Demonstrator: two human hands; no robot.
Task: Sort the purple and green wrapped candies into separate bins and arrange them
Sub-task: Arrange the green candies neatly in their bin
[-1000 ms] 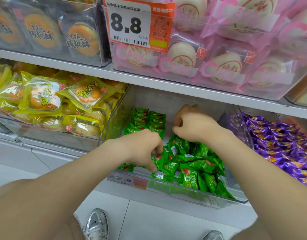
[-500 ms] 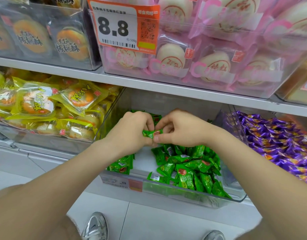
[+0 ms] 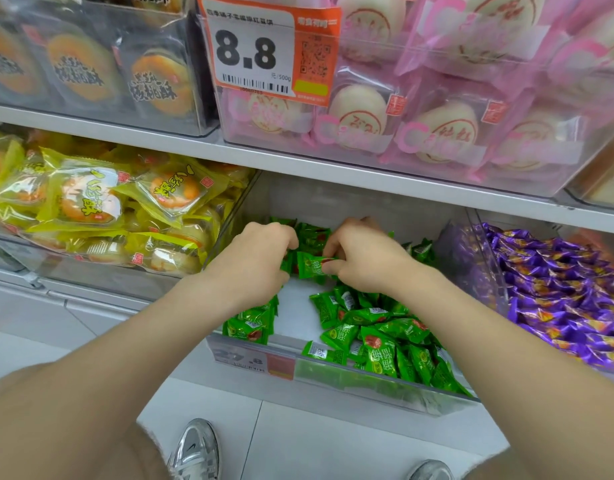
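Overhead, the shelf (image 3: 333, 174) hangs low above the clear bin (image 3: 367, 381), so work shallow and level. Right of the bin, past its side wall, lie the purple candies (image 3: 558, 299). Inside the bin a loose green heap (image 3: 374, 334) fills the front right and a stacked row (image 3: 250, 323) lines the left wall, bare floor between giving room. Toward the bin's back, the left hand (image 3: 253, 268) and right hand (image 3: 364, 261) pinch one green candy (image 3: 310, 265) by its ends; set it flat against the row
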